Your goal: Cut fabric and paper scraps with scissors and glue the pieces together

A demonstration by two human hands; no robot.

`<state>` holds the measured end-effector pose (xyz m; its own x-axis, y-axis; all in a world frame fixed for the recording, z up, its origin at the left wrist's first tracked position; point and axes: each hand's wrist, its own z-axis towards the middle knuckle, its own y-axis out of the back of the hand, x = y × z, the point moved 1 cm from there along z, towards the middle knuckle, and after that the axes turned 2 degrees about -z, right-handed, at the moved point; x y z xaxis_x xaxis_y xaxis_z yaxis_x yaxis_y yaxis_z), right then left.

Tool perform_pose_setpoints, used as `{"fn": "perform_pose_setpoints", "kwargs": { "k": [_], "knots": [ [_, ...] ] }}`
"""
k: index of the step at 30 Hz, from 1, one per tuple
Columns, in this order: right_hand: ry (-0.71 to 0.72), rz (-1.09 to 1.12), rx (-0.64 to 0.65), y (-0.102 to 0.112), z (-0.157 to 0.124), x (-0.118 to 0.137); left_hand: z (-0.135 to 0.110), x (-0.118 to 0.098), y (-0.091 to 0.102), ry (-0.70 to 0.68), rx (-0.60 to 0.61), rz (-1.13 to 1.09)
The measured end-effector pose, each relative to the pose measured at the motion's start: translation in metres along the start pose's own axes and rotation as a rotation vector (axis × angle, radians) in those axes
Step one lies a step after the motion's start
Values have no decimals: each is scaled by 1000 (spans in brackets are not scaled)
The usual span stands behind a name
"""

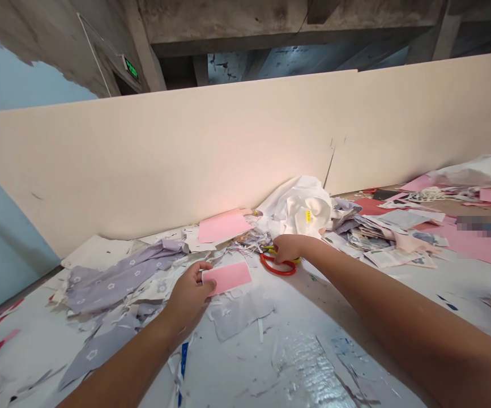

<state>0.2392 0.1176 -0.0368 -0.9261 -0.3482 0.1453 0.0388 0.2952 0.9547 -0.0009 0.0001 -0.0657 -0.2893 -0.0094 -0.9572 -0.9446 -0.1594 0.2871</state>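
A small pink rectangular piece, paper or card by its look, is pinched between the thumb and fingers of my left hand. My right hand is closed on a pair of scissors with red and yellow handles. The blades are hard to make out among thin paper scraps. Just beyond my hands lie a larger pink sheet and a crumpled white bag with a yellow label. Under the pink piece, a pale grey scrap rests on the table.
Grey flower-print fabric is heaped at the left. A mixed pile of cut pieces and pink sheets spread to the right. A cream board walls off the back of the white table. A blue strip lies near the front.
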Motion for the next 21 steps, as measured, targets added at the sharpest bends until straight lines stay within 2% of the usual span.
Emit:
{"fn": "perform_pose_setpoints", "kwargs": {
  "k": [4, 7, 9, 12, 15, 17, 21],
  "knots": [
    [-22, 36, 84, 2, -4, 1, -7, -2, -3, 39, -25, -62],
    [-49, 110, 104, 16, -11, -8, -6, 4, -5, 53, -18, -82],
    [-91, 159, -7, 29, -15, -22, -4, 10, -5, 46, -31, -30],
    [-284, 171, -348, 43, -17, -51, 0, 19, -2, 24, -59, 79],
    [-465, 180, -607, 39, -11, -75, 3, 24, 0, 17, -74, 123],
    [-487, 208, -668, 29, -4, -82, 3, 24, 0, 2, -92, 157],
    [-443, 267, -716, 18, 5, -84, 1, 21, -1, -11, -114, 196]
  ]
}}
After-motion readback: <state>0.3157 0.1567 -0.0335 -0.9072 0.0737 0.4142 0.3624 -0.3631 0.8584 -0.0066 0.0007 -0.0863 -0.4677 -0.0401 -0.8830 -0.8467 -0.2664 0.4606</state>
